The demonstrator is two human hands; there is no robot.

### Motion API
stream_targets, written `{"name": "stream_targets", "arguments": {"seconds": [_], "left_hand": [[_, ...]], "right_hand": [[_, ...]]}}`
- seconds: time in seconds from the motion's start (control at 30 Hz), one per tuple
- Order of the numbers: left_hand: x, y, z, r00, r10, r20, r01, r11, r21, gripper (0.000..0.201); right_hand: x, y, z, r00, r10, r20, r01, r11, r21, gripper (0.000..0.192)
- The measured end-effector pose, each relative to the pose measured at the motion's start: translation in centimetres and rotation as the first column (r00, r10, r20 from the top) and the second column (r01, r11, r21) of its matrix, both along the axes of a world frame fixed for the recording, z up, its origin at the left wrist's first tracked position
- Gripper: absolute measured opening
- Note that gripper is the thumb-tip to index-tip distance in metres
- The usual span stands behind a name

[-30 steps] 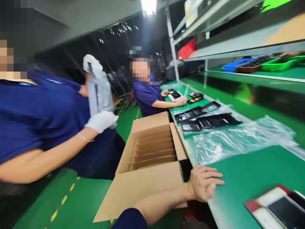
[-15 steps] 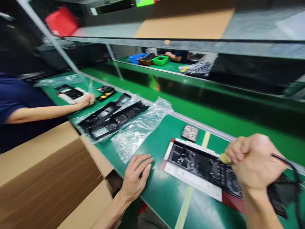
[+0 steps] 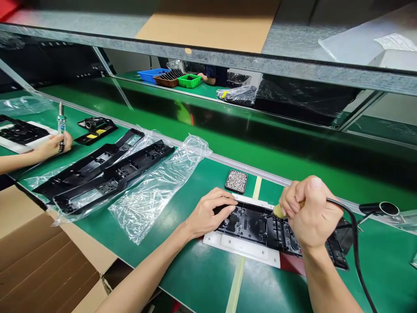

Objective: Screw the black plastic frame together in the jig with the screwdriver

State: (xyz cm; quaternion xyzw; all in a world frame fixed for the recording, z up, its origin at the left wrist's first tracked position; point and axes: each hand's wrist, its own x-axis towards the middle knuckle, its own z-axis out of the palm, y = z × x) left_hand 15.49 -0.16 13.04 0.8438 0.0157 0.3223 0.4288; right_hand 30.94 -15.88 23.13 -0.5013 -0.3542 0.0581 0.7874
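A long black plastic panel (image 3: 249,224) lies in a white fixture (image 3: 241,249) with red edges on the green bench. My left hand (image 3: 210,213) is at the panel's left end, fingers bent over the far edge and thumb on the inner face, holding it. My right hand (image 3: 311,213) is a fist around a soldering iron (image 3: 279,211) with a yellowish collar. Its tip points down at the middle of the panel; the exact contact is hard to see. A black cord (image 3: 353,230) trails from the fist. Behind the fixture sits a small tray (image 3: 236,181) of tiny metal pieces.
Two black panels (image 3: 114,174) lie on clear plastic bags (image 3: 159,187) at left. A co-worker's hand (image 3: 54,145) holds another iron (image 3: 61,119). An open carton (image 3: 39,261) stands at lower left. A metal iron holder (image 3: 379,208) is at right. A shelf (image 3: 208,56) spans overhead.
My left hand has moved from the bare bench onto the panel's left end. My right hand still grips the iron over the panel. The view has turned right.
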Motion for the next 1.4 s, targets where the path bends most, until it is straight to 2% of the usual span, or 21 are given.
{"name": "stream_targets", "arguments": {"seconds": [0.1,0.27,0.47,1.4], "left_hand": [[0.7,0.1,-0.3,0.998,-0.065,-0.012,0.065,0.998,0.007,0.013],[0.2,0.1,-0.7,0.996,-0.091,0.015,0.091,0.995,-0.044,0.013],[-0.4,0.4,-1.1,0.992,-0.12,0.022,0.121,0.992,-0.035,0.018],[-0.3,0.6,-1.2,0.994,-0.113,0.009,0.113,0.993,-0.014,0.017]], "right_hand": [[0.1,0.1,-0.1,1.0,0.005,-0.008,-0.005,1.0,0.003,0.046],[0.0,0.3,0.0,1.0,-0.007,-0.013,0.007,1.0,0.0,0.048],[0.0,0.2,0.1,1.0,-0.005,-0.027,0.005,1.0,-0.007,0.047],[0.7,0.4,0.0,0.998,-0.01,-0.064,0.009,1.0,-0.016,0.047]]}}
